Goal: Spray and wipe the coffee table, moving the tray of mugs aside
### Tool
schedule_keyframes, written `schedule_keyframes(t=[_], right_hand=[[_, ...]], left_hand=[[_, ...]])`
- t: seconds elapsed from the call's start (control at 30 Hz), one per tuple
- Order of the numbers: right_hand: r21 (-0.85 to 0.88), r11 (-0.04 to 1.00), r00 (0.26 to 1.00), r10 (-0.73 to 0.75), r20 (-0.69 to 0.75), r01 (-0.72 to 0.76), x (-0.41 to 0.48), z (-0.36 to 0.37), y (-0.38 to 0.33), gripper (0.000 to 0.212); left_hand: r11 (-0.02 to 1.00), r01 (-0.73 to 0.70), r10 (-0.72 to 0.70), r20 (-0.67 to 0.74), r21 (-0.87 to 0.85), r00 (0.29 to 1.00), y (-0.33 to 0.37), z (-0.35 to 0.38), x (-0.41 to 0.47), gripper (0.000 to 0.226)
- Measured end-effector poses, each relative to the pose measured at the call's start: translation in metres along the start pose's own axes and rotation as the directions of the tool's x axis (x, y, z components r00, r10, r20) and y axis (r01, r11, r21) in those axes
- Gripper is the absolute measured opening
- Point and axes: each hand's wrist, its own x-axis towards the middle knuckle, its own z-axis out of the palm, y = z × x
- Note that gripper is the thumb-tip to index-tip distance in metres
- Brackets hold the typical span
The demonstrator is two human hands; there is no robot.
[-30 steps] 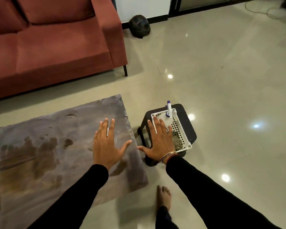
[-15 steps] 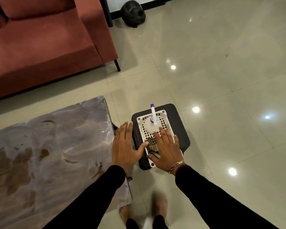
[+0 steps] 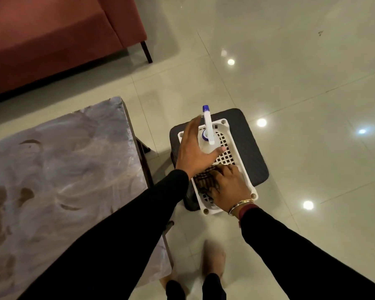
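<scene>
The marble-patterned coffee table (image 3: 63,169) fills the left, its top streaked with smears. Right of it, a white perforated basket (image 3: 226,126) sits on a dark low stool (image 3: 254,152). A white spray bottle (image 3: 208,124) with a blue nozzle tip stands upright in the basket's far end. My left hand (image 3: 193,152) wraps around the bottle's body, thumb on its right side and fingers on its left. My right hand (image 3: 230,187) is in the basket's near end, fingers curled on a brown checked cloth (image 3: 204,180). No tray of mugs is in view.
A red sofa (image 3: 52,40) stands behind the table, its dark leg on the glossy tiled floor (image 3: 290,72). My bare feet (image 3: 212,260) are between the table's corner and the stool. A narrow gap separates table and stool.
My left hand moved off the table's edge onto the spray bottle. My right hand slid down onto the cloth and curled its fingers. The view tilted further down toward the basket.
</scene>
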Motion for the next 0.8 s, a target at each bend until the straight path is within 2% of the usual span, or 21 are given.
schedule_keyframes(t=[0.13,0.27,0.43,0.5,0.63,0.8], right_hand=[[-0.050,0.999,0.999,0.008,0.037,-0.006,-0.002,0.002,0.002,0.061],[0.001,0.999,0.996,0.045,0.080,-0.045,0.005,0.004,-0.002,0.070],[0.033,0.999,1.000,0.010,-0.004,-0.010,0.012,0.014,0.004,0.061],[0.029,0.999,0.999,-0.018,-0.035,0.019,0.013,0.016,0.005,0.056],[0.007,1.000,0.999,-0.009,-0.047,0.009,0.012,0.017,0.003,0.048],[-0.020,0.989,0.971,-0.147,-0.189,0.146,0.013,0.013,-0.008,0.035]], left_hand=[[0.999,0.005,-0.009,-0.083,-0.042,0.996,0.010,0.010,0.011,0.092],[0.997,0.026,-0.036,-0.136,-0.075,0.990,0.018,0.014,0.021,0.068],[0.995,-0.047,0.024,-0.252,-0.085,0.967,0.031,0.005,0.017,0.057],[0.993,-0.050,0.013,-0.319,-0.108,0.948,0.040,-0.012,0.011,0.055],[0.989,-0.045,-0.010,-0.356,-0.144,0.935,0.038,-0.067,-0.025,0.050],[0.988,0.059,-0.113,-0.401,-0.145,0.909,0.000,-0.148,-0.081,0.044]])
